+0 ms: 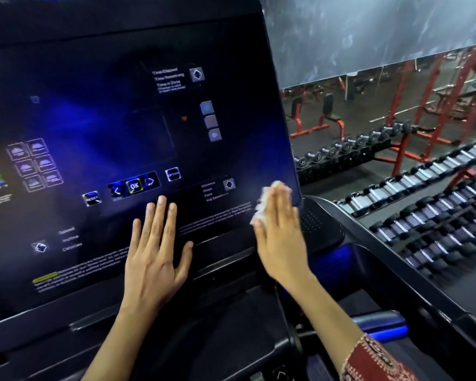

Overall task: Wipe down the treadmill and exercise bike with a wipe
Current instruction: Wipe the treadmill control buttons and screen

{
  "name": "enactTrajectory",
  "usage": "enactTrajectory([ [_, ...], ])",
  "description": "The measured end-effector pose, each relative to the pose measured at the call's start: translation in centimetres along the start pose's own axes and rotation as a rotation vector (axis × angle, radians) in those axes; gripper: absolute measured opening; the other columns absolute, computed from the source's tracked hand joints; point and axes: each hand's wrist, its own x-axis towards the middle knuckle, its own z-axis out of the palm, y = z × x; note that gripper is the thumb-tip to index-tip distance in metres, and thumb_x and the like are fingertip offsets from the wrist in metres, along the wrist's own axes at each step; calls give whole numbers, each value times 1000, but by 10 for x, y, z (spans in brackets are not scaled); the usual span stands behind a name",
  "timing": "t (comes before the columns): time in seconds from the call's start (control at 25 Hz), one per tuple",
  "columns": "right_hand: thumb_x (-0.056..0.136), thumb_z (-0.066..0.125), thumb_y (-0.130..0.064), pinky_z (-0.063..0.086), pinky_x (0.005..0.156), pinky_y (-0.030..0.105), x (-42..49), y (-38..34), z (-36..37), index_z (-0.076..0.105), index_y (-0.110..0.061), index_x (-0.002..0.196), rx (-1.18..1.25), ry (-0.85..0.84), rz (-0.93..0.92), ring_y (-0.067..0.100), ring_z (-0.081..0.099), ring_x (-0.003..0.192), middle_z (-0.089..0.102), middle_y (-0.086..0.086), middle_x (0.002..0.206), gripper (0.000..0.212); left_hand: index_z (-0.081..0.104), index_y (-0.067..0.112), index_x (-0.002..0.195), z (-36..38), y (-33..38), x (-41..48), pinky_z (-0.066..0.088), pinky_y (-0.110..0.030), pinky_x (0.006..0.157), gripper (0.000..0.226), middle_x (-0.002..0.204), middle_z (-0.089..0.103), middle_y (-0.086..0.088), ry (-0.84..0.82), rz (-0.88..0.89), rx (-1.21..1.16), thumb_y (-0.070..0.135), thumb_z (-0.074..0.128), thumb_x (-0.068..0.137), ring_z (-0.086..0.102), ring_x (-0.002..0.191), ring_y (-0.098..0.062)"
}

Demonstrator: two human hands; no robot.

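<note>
Head view: right hand (pixel 279 237), fingers straight, presses the wipe (pixel 261 204) on the console (pixel 94 119) right edge; the rest stretches leftward, past the flat, empty left hand (pixel 155 254).

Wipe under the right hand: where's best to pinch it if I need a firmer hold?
Probably pinch the crumpled edge of the wipe that bunches out left of the right hand, coming from the left; the rest is pressed flat under it.
</note>
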Motion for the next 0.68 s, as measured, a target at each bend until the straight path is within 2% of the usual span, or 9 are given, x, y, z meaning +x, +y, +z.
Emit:
enactTrajectory([
  [0.04,101,24,-35,12,119,44,0,-3,-1,-7,-9,150,46,-13,112,22,-6,148,-9,6,158,64,31,-1,145,-2,-4,-5,7,-37,119,65,154,24,-16,3,-13,3,34,42,91,10,147,-22],
  [0.08,101,24,-35,11,119,44,-4,-15,4,-9,-8,150,58,-26,120,24,-9,147,-11,8,158,65,31,-1,145,-3,-8,-10,7,-37,119,65,154,24,-16,5,-23,3,34,42,91,9,147,-21],
  [0.12,100,26,-32,8,119,43,-10,-35,10,-7,-8,150,46,-32,39,24,-10,147,-10,9,158,65,31,-1,144,-4,-11,-14,7,-37,119,65,154,24,-16,6,-28,0,34,42,91,9,147,-21],
  [0.24,100,34,-29,4,120,35,-16,-82,20,9,-12,152,-7,-59,-368,18,2,148,4,4,160,60,31,0,145,-10,-23,-19,7,-37,119,66,154,24,-16,15,-40,-5,37,42,91,8,147,-20],
  [0.32,99,35,-31,7,119,36,14,-91,16,14,-16,152,-48,-23,-461,13,7,147,9,-1,159,59,30,0,145,-17,-36,-14,7,-37,119,68,154,22,-17,41,-87,3,38,43,91,7,147,-20],
  [0.48,99,32,-29,-4,119,36,67,-125,4,12,-10,152,82,108,-114,18,-3,147,3,5,160,60,28,0,146,-28,-55,-6,7,-38,118,70,155,20,-18,90,-178,-6,39,44,91,8,146,-24],
  [0.52,99,32,-27,-5,118,36,68,-138,7,15,-9,152,109,98,-141,20,-2,148,6,7,160,58,28,0,146,-28,-56,-8,8,-39,118,70,155,20,-18,91,-179,-12,39,44,91,9,146,-24],
  [0.68,98,41,-22,5,119,35,24,-150,21,23,-15,152,23,-63,-621,15,8,148,16,1,160,57,29,-1,146,-28,-65,-25,9,-39,118,68,154,22,-19,62,-152,2,38,44,92,12,146,-26],
])
